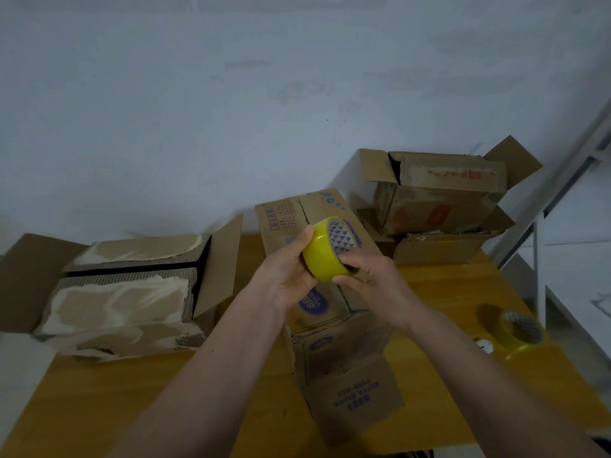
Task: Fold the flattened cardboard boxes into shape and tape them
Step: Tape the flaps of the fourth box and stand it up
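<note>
Roll of glossy yellow packing tape [325,251] held up at frame centre, above a brown corrugated cardboard box with purple print [334,312]; roll's outer band smooth and shiny, inner core printed with a grey-and-white triangle pattern, open face turned toward 1 o'clock. Left hand [286,274] cups the roll from 9 o'clock, thumb tip at the upper rim, fingers curled behind it. Right hand [370,279] grips the roll from 4 o'clock, thumb pressed on the yellow band and fingertips curled over the rim; both hands grasp the roll. The printed box lies lengthwise on the orange-brown wooden tabletop [99,408], running from 12 o'clock toward 6 o'clock, near flap folded outward with upside-down purple lettering, purple oval logo just below the hands. At 9 o'clock, a large worn brown carton [129,292], flaps splayed, surface paper torn away in pale patches exposing ribbed corrugation, dark gap between its top flaps. At 2 o'clock, a stack of battered brown boxes with faded red markings [439,200], flaps open, set against the pale plaster wall [231,94]. At 4 o'clock, well apart from the hands, a second yellow tape roll [519,330] lies on the table, with a small white round object [483,345] just beside it, too small to identify.
</note>
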`<state>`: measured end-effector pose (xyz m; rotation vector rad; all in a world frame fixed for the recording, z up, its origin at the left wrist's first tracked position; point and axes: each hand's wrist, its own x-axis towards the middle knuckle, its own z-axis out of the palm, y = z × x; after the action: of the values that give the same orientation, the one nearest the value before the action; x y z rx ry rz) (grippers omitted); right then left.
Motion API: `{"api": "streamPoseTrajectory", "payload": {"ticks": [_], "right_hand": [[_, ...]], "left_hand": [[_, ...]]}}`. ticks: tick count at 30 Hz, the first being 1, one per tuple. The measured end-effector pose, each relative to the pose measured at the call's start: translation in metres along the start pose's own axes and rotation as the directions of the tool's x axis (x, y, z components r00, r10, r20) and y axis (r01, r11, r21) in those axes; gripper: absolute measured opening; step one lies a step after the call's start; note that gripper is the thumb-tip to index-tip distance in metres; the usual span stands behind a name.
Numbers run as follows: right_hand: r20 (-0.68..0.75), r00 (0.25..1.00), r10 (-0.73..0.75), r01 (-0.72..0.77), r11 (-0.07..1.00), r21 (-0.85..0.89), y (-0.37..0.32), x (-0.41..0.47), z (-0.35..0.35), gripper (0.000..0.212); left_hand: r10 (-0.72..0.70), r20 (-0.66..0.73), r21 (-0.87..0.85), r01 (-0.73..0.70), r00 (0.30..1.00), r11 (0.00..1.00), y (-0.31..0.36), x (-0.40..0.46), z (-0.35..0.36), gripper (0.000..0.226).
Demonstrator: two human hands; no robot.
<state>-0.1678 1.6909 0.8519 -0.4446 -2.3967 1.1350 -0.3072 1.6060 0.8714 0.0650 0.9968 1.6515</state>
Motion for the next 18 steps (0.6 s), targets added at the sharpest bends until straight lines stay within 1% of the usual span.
{"api": "streamPoseTrajectory", "payload": {"ticks": [4, 7, 9, 10, 11, 13, 15, 16, 17, 18], "right_hand": [[-0.045, 0.999, 0.000, 0.000, 1.000, -0.010, 0.003, -0.001, -0.001, 0.014], [-0.059, 0.998, 0.033, -0.034, 0.999, -0.002, 0.001, -0.002, -0.001, 0.013], [-0.107, 0.989, 0.099, -0.092, 0.993, 0.072, -0.002, -0.001, 0.000, 0.013], [-0.153, 0.978, 0.142, -0.122, 0.983, 0.134, -0.003, 0.001, -0.001, 0.019], [-0.197, 0.962, 0.191, -0.150, 0.967, 0.204, -0.005, 0.003, -0.001, 0.022], [-0.231, 0.931, 0.282, -0.190, 0.917, 0.351, -0.009, 0.008, -0.003, 0.018], [-0.206, 0.910, 0.359, -0.229, 0.852, 0.472, -0.010, 0.012, -0.006, 0.019], [-0.183, 0.896, 0.404, -0.249, 0.799, 0.548, -0.010, 0.015, -0.008, 0.023], [-0.159, 0.873, 0.461, -0.270, 0.728, 0.630, -0.011, 0.019, -0.010, 0.028], [-0.135, 0.837, 0.530, -0.293, 0.643, 0.708, -0.011, 0.023, -0.012, 0.034]], "left_hand": [[0.040, 0.138, 0.017, -0.043, 0.990, 0.999, -0.002, -0.003, -0.004, 0.040], [0.075, 0.212, 0.045, -0.086, 0.974, 0.995, -0.002, -0.003, -0.008, 0.043], [0.118, 0.261, 0.155, -0.162, 0.958, 0.974, -0.006, -0.004, -0.008, 0.043], [0.151, 0.279, 0.261, -0.226, 0.948, 0.939, -0.009, -0.005, -0.008, 0.041], [0.191, 0.293, 0.383, -0.298, 0.937, 0.874, -0.012, -0.007, -0.006, 0.038], [0.270, 0.302, 0.572, -0.400, 0.914, 0.716, -0.017, -0.009, -0.004, 0.030], [0.323, 0.325, 0.655, -0.458, 0.889, 0.601, -0.019, -0.010, -0.004, 0.026], [0.340, 0.354, 0.686, -0.489, 0.871, 0.538, -0.019, -0.009, -0.006, 0.025], [0.357, 0.394, 0.722, -0.525, 0.847, 0.451, -0.020, -0.008, -0.008, 0.023], [0.376, 0.435, 0.757, -0.559, 0.818, 0.339, -0.023, -0.006, -0.011, 0.020]]}}
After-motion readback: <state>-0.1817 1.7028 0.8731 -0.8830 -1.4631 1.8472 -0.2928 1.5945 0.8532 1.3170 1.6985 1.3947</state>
